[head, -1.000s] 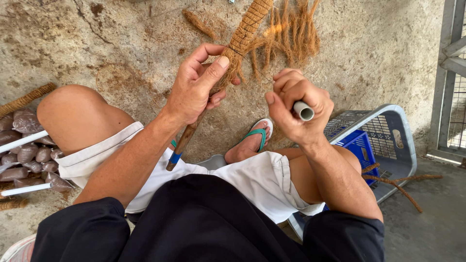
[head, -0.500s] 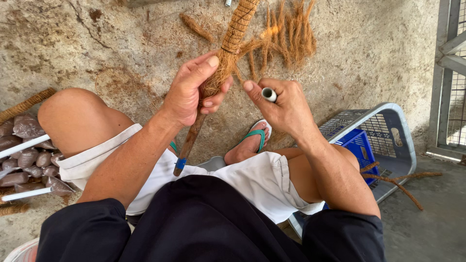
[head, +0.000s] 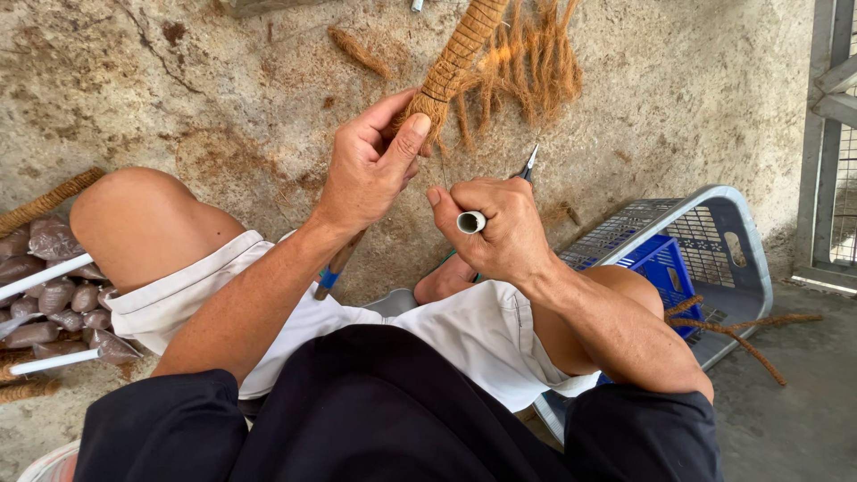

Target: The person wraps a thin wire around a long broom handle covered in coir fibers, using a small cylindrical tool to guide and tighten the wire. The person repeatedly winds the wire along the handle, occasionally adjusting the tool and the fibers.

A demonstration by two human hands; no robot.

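My left hand (head: 370, 165) grips a stick wrapped in brown coconut-fibre rope (head: 455, 49), thumb pressed on the wrapped end; the bare stick with a blue band (head: 332, 275) runs down below the hand. Loose fibres (head: 527, 62) fan out to the right of the wrap. My right hand (head: 495, 228) is closed round a tool with a white tubular handle (head: 470, 221) and a thin metal tip (head: 528, 163) that points up toward the fibres. Both hands sit close together above my knees.
A grey plastic basket (head: 741, 241) with a blue crate (head: 661, 268) inside stands at the right, fibre-wrapped sticks (head: 741, 335) lying across it. Small filled brown bags (head: 54, 295) and white tubes (head: 45, 277) lie at the left. A metal gate (head: 835, 134) is far right.
My right hand has turned and dropped slightly, so the tool's metal tip now shows pointing up at the fibres. My left hand has shifted its grip higher on the wrapped end.
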